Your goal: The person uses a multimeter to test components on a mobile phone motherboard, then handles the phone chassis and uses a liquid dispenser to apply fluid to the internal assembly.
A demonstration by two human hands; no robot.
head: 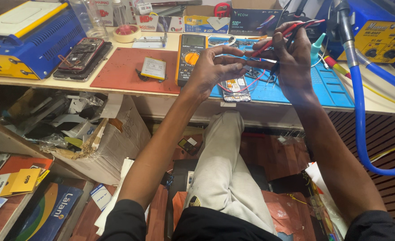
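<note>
1. Probes, one red and one black, sit together in my right hand, raised above the blue mat at the right of the bench; their leads run up and away behind my knuckles.
2. My left hand hovers just left of them, over the yellow multimeter, fingers curled almost shut with thumb and forefinger pinching at the red probe's tip. I cannot tell whether they grip the metal point or only the thin red wire beside it.
3. My right fingers are wrapped closed round both probe bodies, so I judge the tips should stay apart while I handle them, or they may short.
4. Holding well here, I think, means steadying both wrists above the opened phone lying on the mat's near edge, and keeping the leads clear of it.
5. Containers, from the left: the cardboard box under the bench holds loose plastic wrappers and scrap parts, heaped to the rim.
6. Further back, small cartons stand along the bench's rear edge; their contents are hidden.
7. On the red mat lies a flat battery, apart from everything I touch.
</note>
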